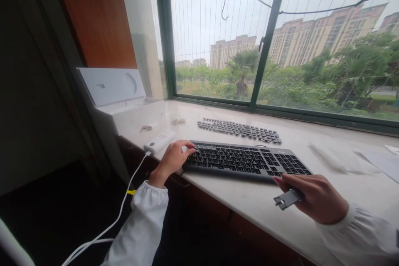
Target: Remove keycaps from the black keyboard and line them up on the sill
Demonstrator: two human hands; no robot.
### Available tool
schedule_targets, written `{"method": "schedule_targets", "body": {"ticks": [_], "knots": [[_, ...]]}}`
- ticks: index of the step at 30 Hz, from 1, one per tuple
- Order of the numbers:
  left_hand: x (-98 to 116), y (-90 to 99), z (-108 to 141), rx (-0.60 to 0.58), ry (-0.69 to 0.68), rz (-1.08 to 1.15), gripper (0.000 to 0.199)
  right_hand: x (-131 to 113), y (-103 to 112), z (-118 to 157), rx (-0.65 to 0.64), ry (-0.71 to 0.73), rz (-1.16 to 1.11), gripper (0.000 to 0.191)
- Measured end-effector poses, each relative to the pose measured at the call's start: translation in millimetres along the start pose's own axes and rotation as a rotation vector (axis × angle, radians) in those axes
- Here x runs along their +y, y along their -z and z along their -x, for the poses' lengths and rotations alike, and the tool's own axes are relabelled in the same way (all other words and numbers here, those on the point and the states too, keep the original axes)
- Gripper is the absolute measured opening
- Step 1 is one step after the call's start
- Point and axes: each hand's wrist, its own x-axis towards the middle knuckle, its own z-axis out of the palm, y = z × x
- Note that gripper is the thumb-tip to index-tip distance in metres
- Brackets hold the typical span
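Keyboard (pixel 241 160) — left fingers (pixel 187 143) touching, right (pixel 297 181) clasping tool (pixel 288 199)

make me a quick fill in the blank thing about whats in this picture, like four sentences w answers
1. Of the left hand and the right hand, the ____ one holds the grey tool.
2. The left hand is at the upper ____ corner of the keyboard.
3. Rows of loose keycaps lie between the keyboard and the ____.
4. The person's sleeves are ____ in colour.

Missing words: right; left; window; white
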Motion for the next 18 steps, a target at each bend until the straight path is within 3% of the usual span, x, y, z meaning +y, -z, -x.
{"method": "schedule_targets", "body": {"ticks": [3,10,18], "knots": [[0,-0.2,1,-0.025,0.017,0.004,0.023,-5,2,-3,-0.049,0.078,-0.017,0.012],[0,0.0,2,-0.021,0.025,0.007,0.026,-11,7,-10,-0.030,0.108,-0.009,0.009],[2,0.3,1,0.001,0.131,-0.017,0.032,-12,6,-11,-0.061,0.073,-0.036,0.010]]}}
